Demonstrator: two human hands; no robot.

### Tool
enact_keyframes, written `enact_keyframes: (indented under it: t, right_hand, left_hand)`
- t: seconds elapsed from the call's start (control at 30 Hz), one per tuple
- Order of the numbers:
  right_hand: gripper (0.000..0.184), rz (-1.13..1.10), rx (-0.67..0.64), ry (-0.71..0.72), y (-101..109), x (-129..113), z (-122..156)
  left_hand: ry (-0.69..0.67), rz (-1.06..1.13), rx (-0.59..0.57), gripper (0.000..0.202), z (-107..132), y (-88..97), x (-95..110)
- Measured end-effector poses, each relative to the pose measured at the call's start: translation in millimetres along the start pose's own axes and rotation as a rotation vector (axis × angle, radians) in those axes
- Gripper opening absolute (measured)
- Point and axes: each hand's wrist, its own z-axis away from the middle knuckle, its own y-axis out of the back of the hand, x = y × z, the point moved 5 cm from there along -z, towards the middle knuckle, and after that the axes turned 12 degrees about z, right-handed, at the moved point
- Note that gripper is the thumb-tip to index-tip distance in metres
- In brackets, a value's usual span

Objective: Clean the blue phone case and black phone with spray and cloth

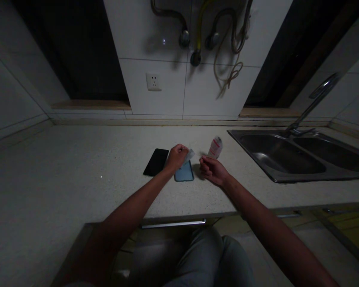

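My left hand (177, 155) is closed around a small, thin, pale piece (190, 154) that looks like a wipe or sheet; its exact kind is unclear. It hovers over the upper end of a light blue phone case (184, 174), which lies on the counter with its raised rim up. To the left of the case rests a black phone (156, 162), dark face up. My right hand (211, 169) is right of the case, fingers curled and thumb pinched to the forefinger; whatever is in the pinch is too small to make out. Just behind it stands a white packet with pink-red print (215, 147).
A pale speckled counter (77, 167) runs along the tiled wall. On the right is a steel double sink (283, 157) with a tall faucet (312, 103). Pipes (197, 36) and a wall socket (153, 81) are above. A drawer handle (173, 224) juts below the front edge.
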Motion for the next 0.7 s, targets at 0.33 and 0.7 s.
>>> enact_keyframes:
  t: [0.33, 0.7]
  right_hand:
    - [0.027, -0.086, -0.142, -0.091, 0.7, 0.8, 4.2]
    - [0.022, 0.067, -0.05, -0.018, -7.2, -1.0, 5.3]
  left_hand:
    - [-0.023, 0.0, 0.004, 0.008, 1.7, 0.3, 1.7]
    - [-0.026, -0.007, 0.0, 0.009, 0.9, 0.5, 1.6]
